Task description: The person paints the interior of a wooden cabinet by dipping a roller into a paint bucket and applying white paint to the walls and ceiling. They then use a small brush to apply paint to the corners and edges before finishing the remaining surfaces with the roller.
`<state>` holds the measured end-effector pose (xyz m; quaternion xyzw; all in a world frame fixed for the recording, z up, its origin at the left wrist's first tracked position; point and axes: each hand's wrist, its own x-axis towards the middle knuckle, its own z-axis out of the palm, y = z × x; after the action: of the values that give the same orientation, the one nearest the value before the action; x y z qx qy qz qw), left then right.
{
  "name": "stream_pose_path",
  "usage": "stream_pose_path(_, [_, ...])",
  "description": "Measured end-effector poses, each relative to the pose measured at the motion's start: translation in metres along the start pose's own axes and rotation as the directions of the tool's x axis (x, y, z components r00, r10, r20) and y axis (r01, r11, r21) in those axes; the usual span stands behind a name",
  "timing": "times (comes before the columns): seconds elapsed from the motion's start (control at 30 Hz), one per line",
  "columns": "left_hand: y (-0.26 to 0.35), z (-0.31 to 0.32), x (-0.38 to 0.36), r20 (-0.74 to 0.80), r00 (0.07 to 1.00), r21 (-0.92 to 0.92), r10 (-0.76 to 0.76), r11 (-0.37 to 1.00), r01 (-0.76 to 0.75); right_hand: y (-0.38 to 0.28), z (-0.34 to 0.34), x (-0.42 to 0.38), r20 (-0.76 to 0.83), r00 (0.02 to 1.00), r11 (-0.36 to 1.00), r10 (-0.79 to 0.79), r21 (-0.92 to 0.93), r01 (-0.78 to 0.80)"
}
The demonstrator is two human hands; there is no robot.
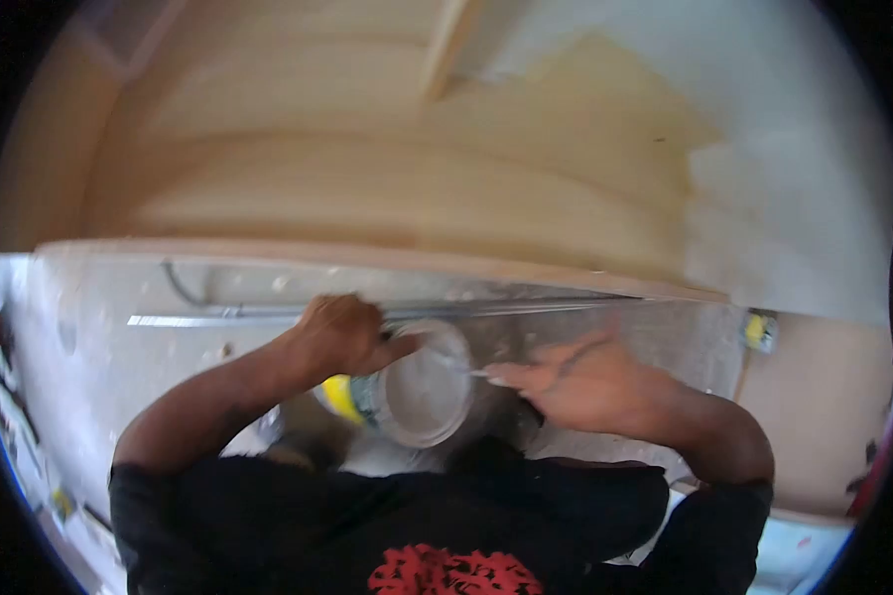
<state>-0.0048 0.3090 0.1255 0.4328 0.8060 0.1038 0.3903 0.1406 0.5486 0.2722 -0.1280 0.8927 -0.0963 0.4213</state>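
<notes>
A white bucket (425,434) with a yellow and dark green label is tilted, its round mouth turned toward me. My left hand (339,335) is closed on its upper left rim, the thumb reaching over the edge. At the right side of the bucket, my right hand (580,382) is closed around a thin pale tool (477,373). The tool's end reaches over the rim into the mouth; blur hides its kind. Inside, the bucket is greyish white.
Long metal strips (526,306) lie on the dusty floor (99,362) behind the bucket. Beyond them rises a wooden panel (387,188) with a lower edge strip, partly pale on the right. A small yellow-labelled item (760,330) is at the right, beside a wooden board (809,416).
</notes>
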Motion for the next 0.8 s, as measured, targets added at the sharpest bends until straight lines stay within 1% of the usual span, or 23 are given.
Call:
stream_pose_path(0.07, [0.005,-0.003,-0.001,0.005,1.0,0.022,0.0,1.0,0.0,-0.007,-0.005,0.004,0.039,0.998,0.998,0.051,-0.025,-0.05])
stream_pose_path(0.1, [0.007,-0.003,-0.003,0.011,1.0,0.017,-0.011,1.0,0.01,-0.007,-0.016,-0.007,0.078,0.993,0.996,0.083,-0.047,-0.079])
stream_pose_path(0.17, [0.009,-0.007,-0.003,0.058,0.994,0.0,-0.089,0.996,0.089,-0.01,-0.043,-0.026,0.167,0.979,0.992,0.118,-0.073,-0.107])
stream_pose_path(0.2, [0.01,-0.008,-0.003,0.08,0.987,-0.005,-0.136,0.991,0.137,-0.01,-0.042,-0.029,0.137,0.986,0.995,0.093,-0.056,-0.086])
stream_pose_path(0.27, [0.014,-0.01,-0.001,0.078,0.986,-0.017,-0.145,0.989,0.147,-0.012,-0.041,-0.032,0.065,0.997,0.999,0.04,-0.028,-0.038])
stream_pose_path(0.3, [0.014,-0.011,0.0,0.073,0.985,-0.022,-0.154,0.987,0.156,-0.009,-0.031,-0.026,0.036,0.998,0.998,0.044,-0.036,-0.042])
stream_pose_path(0.37, [0.01,-0.005,0.008,0.008,0.997,-0.008,-0.082,0.997,0.082,0.001,-0.006,-0.009,-0.017,0.998,0.997,0.057,-0.053,-0.058])
stream_pose_path(0.4, [0.005,0.001,0.005,-0.016,0.998,0.001,-0.068,0.998,0.068,0.003,0.002,-0.006,-0.043,0.996,0.995,0.073,-0.064,-0.076])
stream_pose_path(0.43, [0.003,0.001,0.005,-0.005,0.998,0.009,-0.061,0.998,0.062,0.008,0.004,-0.012,-0.061,0.993,0.993,0.098,-0.067,-0.102])
stream_pose_path(0.47, [0.002,0.0,0.005,0.021,0.997,0.015,-0.072,0.997,0.072,0.009,0.001,-0.017,-0.022,0.993,0.992,0.118,-0.044,-0.119])
stream_pose_path(0.5, [0.0,0.002,0.001,0.009,0.996,-0.013,-0.087,0.996,0.087,0.007,-0.005,-0.021,0.017,0.99,0.99,0.138,-0.022,-0.137])
stream_pose_path(0.53, [-0.003,0.001,-0.001,-0.021,0.995,-0.035,-0.097,0.995,0.096,0.003,-0.027,-0.031,0.095,0.98,0.984,0.175,-0.003,-0.176])
stream_pose_path(0.57, [-0.005,0.0,-0.005,-0.01,0.993,-0.057,-0.118,0.991,0.118,0.012,-0.018,-0.041,-0.026,0.992,0.992,0.12,0.045,-0.119])
stream_pose_path(0.6, [-0.006,-0.003,-0.004,-0.018,0.992,-0.079,-0.126,0.989,0.124,0.021,-0.009,-0.05,-0.156,0.984,0.994,0.083,0.079,-0.072])
stream_pose_path(0.7, [-0.007,-0.007,0.0,-0.007,0.991,-0.097,-0.133,0.987,0.131,0.036,-0.007,-0.054,-0.145,0.985,0.96,0.092,0.276,-0.049])
stream_pose_path(0.8, [-0.009,-0.009,0.001,0.044,0.983,-0.147,-0.177,0.972,0.182,0.057,0.003,-0.057,-0.007,0.989,0.864,0.145,0.488,-0.123])
